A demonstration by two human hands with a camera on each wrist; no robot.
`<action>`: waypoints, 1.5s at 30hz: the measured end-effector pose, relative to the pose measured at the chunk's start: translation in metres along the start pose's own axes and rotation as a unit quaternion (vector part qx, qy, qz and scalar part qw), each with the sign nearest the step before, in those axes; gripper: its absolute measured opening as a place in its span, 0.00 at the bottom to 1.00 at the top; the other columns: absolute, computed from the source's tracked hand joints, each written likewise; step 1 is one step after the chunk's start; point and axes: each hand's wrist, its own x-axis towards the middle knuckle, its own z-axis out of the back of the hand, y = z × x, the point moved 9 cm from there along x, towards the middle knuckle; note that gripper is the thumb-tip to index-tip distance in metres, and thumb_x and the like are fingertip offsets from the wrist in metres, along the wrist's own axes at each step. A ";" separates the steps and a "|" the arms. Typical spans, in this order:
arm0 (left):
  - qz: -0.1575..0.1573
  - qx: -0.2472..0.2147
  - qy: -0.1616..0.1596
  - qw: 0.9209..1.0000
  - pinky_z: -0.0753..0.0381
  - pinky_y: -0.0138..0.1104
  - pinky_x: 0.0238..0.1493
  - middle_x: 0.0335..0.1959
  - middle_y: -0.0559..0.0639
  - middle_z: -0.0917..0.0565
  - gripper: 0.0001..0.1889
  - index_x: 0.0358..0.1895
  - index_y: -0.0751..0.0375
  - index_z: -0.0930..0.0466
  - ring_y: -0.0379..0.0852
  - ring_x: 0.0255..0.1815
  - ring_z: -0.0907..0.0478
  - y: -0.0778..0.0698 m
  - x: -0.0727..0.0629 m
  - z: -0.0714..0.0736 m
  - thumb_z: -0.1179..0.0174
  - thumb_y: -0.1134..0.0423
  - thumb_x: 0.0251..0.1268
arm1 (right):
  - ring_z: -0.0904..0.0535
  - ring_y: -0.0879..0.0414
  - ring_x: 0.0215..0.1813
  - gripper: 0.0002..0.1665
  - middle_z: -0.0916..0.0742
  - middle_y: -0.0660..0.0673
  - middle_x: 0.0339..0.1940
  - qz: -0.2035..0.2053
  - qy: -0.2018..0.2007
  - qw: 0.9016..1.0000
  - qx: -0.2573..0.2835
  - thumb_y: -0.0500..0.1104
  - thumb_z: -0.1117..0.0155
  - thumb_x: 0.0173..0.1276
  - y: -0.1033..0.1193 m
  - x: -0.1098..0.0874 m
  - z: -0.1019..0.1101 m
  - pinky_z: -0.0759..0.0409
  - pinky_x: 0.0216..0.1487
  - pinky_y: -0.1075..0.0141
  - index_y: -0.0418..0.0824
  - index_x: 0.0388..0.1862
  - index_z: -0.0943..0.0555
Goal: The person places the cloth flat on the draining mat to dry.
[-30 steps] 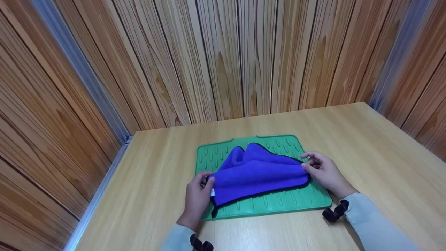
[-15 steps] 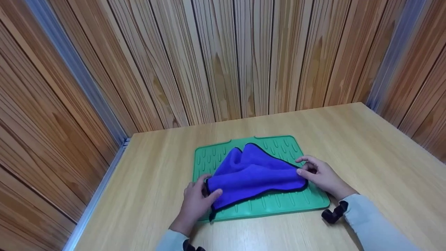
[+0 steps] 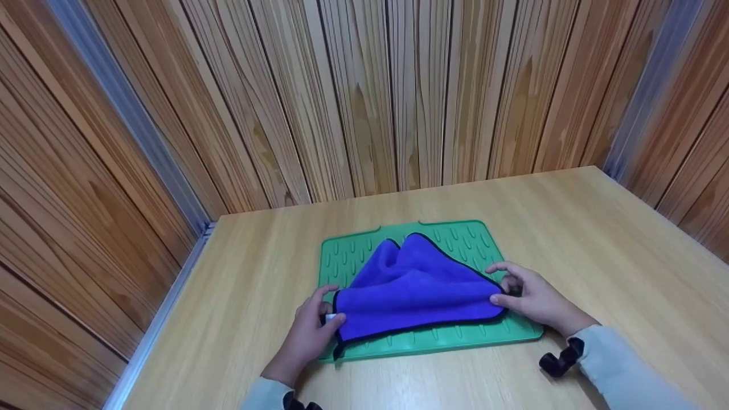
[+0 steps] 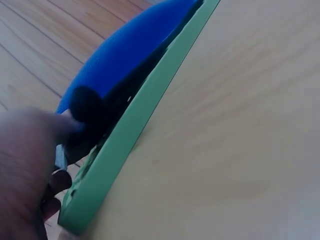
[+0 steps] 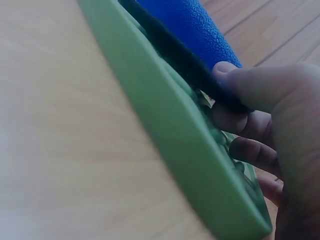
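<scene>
A purple-blue cloth (image 3: 416,299) with black edging lies partly folded and rumpled on a green ridged mat (image 3: 410,347), its two peaks pointing to the back. My left hand (image 3: 304,333) pinches its left edge between thumb and fingers, beside a small white tag (image 3: 331,317). At the opposite edge my right hand (image 3: 535,299) holds the right corner, thumb on top. In the right wrist view the thumb (image 5: 227,67) presses the cloth (image 5: 192,30) from above with fingers beneath the dark border. The left wrist view shows the cloth (image 4: 125,50) raised in a curve above the mat's side.
The mat sits on a light wooden table (image 3: 262,267). Wood-patterned panels (image 3: 364,102) rise behind the table and at both sides, with a metal strip (image 3: 154,319) along the left. Black straps (image 3: 561,357) hang at the sleeve cuffs.
My left hand loosened, spread its thumb and took the left edge again, slightly nearer me. My right hand shifted nearer along the right edge. The cloth's front fold has come slightly nearer.
</scene>
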 end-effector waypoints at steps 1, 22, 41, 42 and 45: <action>0.004 -0.005 0.007 1.000 0.27 0.37 0.40 0.32 0.47 0.20 0.29 0.73 0.54 0.37 0.47 0.36 0.26 0.001 0.000 0.000 0.39 0.61 0.74 | 0.29 0.58 0.29 0.30 0.24 0.51 0.26 0.003 0.005 1.000 -0.002 0.43 0.27 0.67 0.001 -0.001 -0.001 0.31 0.39 0.66 0.39 0.64 0.26; 0.077 0.005 -0.082 0.994 0.33 0.59 0.64 0.47 0.58 0.13 0.26 0.71 0.59 0.34 0.61 0.57 0.21 0.001 0.014 0.001 0.52 0.48 0.81 | 0.19 0.54 0.42 0.23 0.14 0.45 0.38 -0.043 -0.004 0.999 -0.001 0.48 0.40 0.78 0.005 0.015 -0.005 0.25 0.48 0.64 0.40 0.66 0.27; 0.046 -0.031 -0.196 0.979 0.39 0.54 0.57 0.20 0.44 0.28 0.18 0.59 0.62 0.25 0.44 0.24 0.29 0.000 0.023 0.018 0.39 0.67 0.68 | 0.29 0.59 0.22 0.24 0.21 0.47 0.27 -0.037 -0.060 0.996 0.053 0.28 0.40 0.66 -0.001 0.042 0.002 0.28 0.24 0.67 0.32 0.61 0.26; 0.045 -0.023 -0.195 0.980 0.42 0.54 0.58 0.19 0.44 0.29 0.18 0.59 0.62 0.25 0.44 0.24 0.29 0.001 0.023 0.018 0.39 0.67 0.67 | 0.30 0.60 0.21 0.24 0.22 0.47 0.27 -0.034 -0.057 0.996 0.054 0.27 0.40 0.65 -0.001 0.041 0.002 0.28 0.24 0.67 0.32 0.61 0.26; 0.050 -0.004 -0.179 0.983 0.43 0.57 0.61 0.19 0.43 0.28 0.20 0.59 0.61 0.25 0.44 0.25 0.29 0.002 0.025 0.016 0.40 0.67 0.64 | 0.28 0.59 0.26 0.25 0.22 0.47 0.27 -0.021 -0.033 0.998 0.039 0.29 0.38 0.67 0.000 0.040 0.001 0.27 0.30 0.67 0.33 0.63 0.28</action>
